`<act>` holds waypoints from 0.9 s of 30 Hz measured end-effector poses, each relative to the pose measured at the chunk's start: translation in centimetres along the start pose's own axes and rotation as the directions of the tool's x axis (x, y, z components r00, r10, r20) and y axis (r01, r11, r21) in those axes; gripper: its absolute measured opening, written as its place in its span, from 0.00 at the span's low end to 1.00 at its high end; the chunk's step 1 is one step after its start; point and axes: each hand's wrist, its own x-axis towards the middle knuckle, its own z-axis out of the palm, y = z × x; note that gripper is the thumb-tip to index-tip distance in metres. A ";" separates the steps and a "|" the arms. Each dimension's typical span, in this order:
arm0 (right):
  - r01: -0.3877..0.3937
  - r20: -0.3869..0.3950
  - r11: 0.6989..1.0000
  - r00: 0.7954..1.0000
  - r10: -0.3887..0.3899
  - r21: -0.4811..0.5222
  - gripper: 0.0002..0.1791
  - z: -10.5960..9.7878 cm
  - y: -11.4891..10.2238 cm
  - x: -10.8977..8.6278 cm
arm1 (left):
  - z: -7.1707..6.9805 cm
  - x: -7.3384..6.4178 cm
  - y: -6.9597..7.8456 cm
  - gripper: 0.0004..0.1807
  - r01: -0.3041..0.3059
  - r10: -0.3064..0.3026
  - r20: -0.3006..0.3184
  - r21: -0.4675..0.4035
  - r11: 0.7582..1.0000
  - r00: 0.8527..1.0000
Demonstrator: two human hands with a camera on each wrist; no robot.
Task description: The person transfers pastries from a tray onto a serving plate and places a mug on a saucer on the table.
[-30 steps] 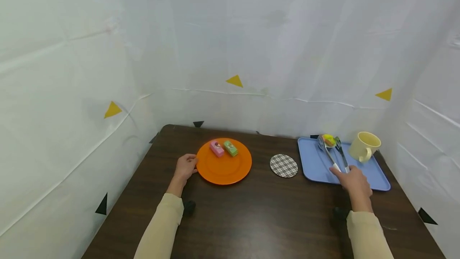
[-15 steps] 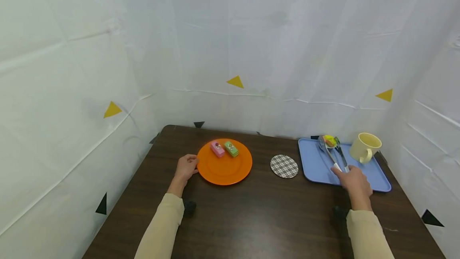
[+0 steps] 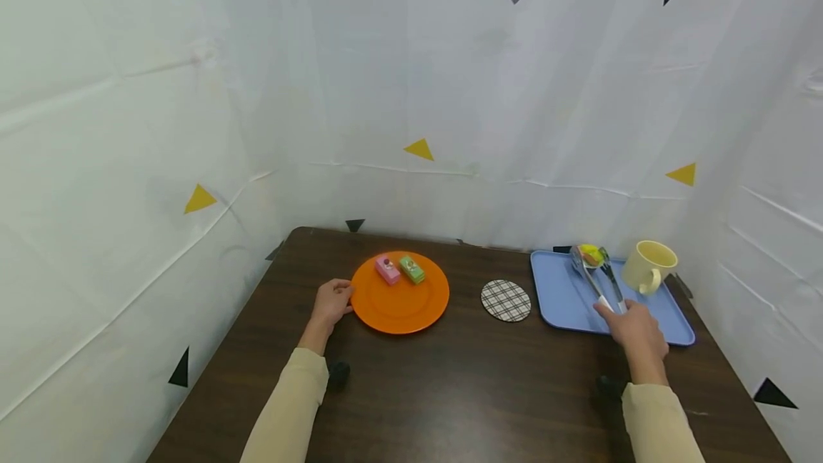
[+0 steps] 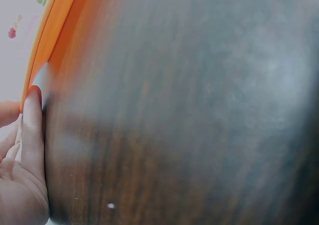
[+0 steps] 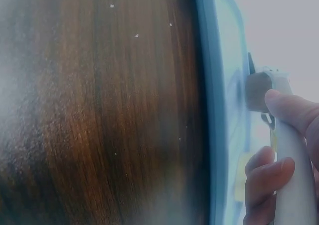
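Note:
In the head view, my left hand (image 3: 333,301) pinches the left rim of an orange plate (image 3: 400,313). The left wrist view shows finger and thumb at the plate's edge (image 4: 50,30). A pink cake-like block (image 3: 387,270) and a green one (image 3: 411,269) sit on the far part of the plate. At the right, my right hand (image 3: 638,332) grips the white handles of metal tongs (image 3: 591,283) over a blue tray (image 3: 562,299). The tongs' spread tips lie either side of a small yellow item (image 3: 590,254); contact is unclear. The right wrist view shows fingers curled round a white handle (image 5: 294,180).
A pale yellow mug (image 3: 649,266) stands at the tray's far right. Between plate and tray lies a round checked coaster (image 3: 506,301). The dark wooden table (image 3: 469,391) is bordered by white sheet walls (image 3: 398,91) at the back and sides.
The head view has shifted slightly. Both hands, the plate and the tongs keep their places.

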 end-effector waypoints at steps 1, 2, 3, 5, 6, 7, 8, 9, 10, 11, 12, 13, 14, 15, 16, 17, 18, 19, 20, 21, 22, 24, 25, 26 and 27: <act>0.005 -0.001 1.000 1.000 -0.005 0.002 0.60 0.0 0.0 -0.1 | 0.0 0.1 -0.1 0.21 0.001 -0.001 0.000 0.002 1.000 1.000; 0.010 0.001 1.000 1.000 -0.010 0.002 0.61 0.0 0.0 -0.1 | 0.0 0.1 -0.1 0.21 0.001 -0.001 0.000 0.005 1.000 1.000; 0.017 0.002 1.000 1.000 -0.017 0.002 0.62 0.0 0.1 -0.2 | 0.0 0.1 -0.1 0.21 0.005 -0.005 -0.001 0.005 1.000 1.000; 0.031 -0.001 1.000 1.000 -0.031 0.001 0.62 0.0 0.0 -0.5 | 0.1 0.1 -0.2 0.21 0.005 -0.005 -0.003 0.005 1.000 1.000; 0.038 0.001 0.999 0.999 -0.038 0.002 0.63 0.0 0.1 -0.7 | 0.1 0.1 -0.3 0.21 0.005 -0.005 -0.004 0.006 1.000 1.000; 0.044 0.002 0.999 0.999 -0.044 0.002 0.63 0.0 0.1 -0.8 | 0.1 0.0 -0.3 0.21 0.007 -0.007 -0.006 0.006 1.000 1.000; 0.051 0.002 0.999 0.999 -0.051 0.000 0.63 0.0 0.0 -1.0 | 0.1 -0.1 -0.4 0.21 0.008 -0.008 -0.007 0.006 1.000 1.000; 0.060 0.001 0.998 0.998 -0.060 -0.004 0.63 -0.1 0.0 -1.3 | 0.2 -0.1 -0.4 0.21 0.007 -0.007 -0.007 0.005 1.000 1.000; 0.070 -0.002 0.998 0.998 -0.070 -0.007 0.63 -0.1 -0.1 -1.5 | 0.2 -0.1 -0.5 0.21 0.008 -0.008 -0.010 0.005 1.000 1.000; 0.081 0.000 0.997 0.997 -0.081 -0.010 0.63 -0.2 -0.2 -1.7 | 0.2 -0.1 -0.5 0.21 0.009 -0.009 -0.011 0.005 1.000 1.000; 0.092 0.000 0.996 0.996 -0.092 -0.012 0.63 -0.3 -0.3 -2.0 | 0.2 -0.2 -0.5 0.21 0.010 -0.010 -0.014 0.004 1.000 1.000; 0.103 -0.003 0.995 0.995 -0.103 -0.015 0.63 -0.4 -0.5 -2.2 | 0.2 -0.1 -0.5 0.21 0.011 -0.011 -0.016 0.004 1.000 1.000; 0.115 -0.006 0.993 0.993 -0.115 -0.017 0.63 -0.5 -0.7 -2.4 | 0.2 -0.1 -0.5 0.21 0.011 -0.011 -0.019 0.005 1.000 1.000; 0.128 -0.008 0.992 0.992 -0.128 -0.021 0.63 -0.6 -0.9 -2.7 | 0.2 -0.1 -0.5 0.21 0.010 -0.010 -0.020 0.005 1.000 1.000; 0.138 -0.009 0.990 0.990 -0.138 -0.019 0.62 -0.7 -1.0 -2.9 | 0.2 -0.1 -0.5 0.21 0.011 -0.011 -0.022 0.005 1.000 1.000; 0.148 -0.011 0.989 0.989 -0.148 -0.017 0.62 -0.8 -1.2 -3.1 | 0.2 -0.1 -0.5 0.21 0.011 -0.011 -0.022 0.006 1.000 1.000; 0.157 -0.013 0.988 0.988 -0.157 -0.014 0.61 -0.9 -1.4 -3.3 | 0.2 0.0 -0.5 0.21 0.012 -0.012 -0.023 0.007 1.000 1.000; 0.166 -0.015 0.986 0.986 -0.166 -0.013 0.62 -1.0 -1.6 -3.5 | 0.2 0.0 -0.5 0.21 0.011 -0.011 -0.023 0.009 1.000 1.000; 0.174 -0.016 0.985 0.985 -0.175 -0.011 0.62 -1.1 -1.7 -3.7 | 0.1 0.0 -0.4 0.21 0.006 -0.006 -0.021 0.010 1.000 1.000; 0.181 -0.018 0.984 0.983 -0.181 -0.009 0.61 -1.2 -1.9 -3.9 | 0.1 0.0 -0.4 0.21 0.005 -0.005 -0.021 0.009 1.000 1.000; 0.185 -0.020 0.983 0.982 -0.185 -0.004 0.61 -1.3 -2.1 -4.1 | 0.1 0.0 -0.4 0.21 0.005 -0.005 -0.021 0.008 1.000 1.000; 0.201 -0.024 0.980 0.979 -0.201 -0.004 0.62 -1.4 -2.5 -4.5 | 0.1 0.1 -0.3 0.21 -0.003 0.003 -0.017 0.009 1.000 1.000; 0.210 -0.026 0.978 0.977 -0.210 -0.005 0.62 -1.5 -2.7 -4.7 | 0.1 0.1 -0.3 0.21 -0.004 0.004 -0.016 0.010 1.000 1.000; 0.217 -0.028 0.976 0.976 -0.217 -0.005 0.61 -1.6 -2.9 -4.9 | 0.1 0.1 -0.3 0.22 -0.004 0.004 -0.015 0.011 1.000 1.000; 0.223 -0.031 0.975 0.974 -0.223 -0.005 0.61 -1.6 -3.1 -5.1 | 0.2 0.1 -0.2 0.21 0.000 0.000 -0.017 0.011 1.000 1.000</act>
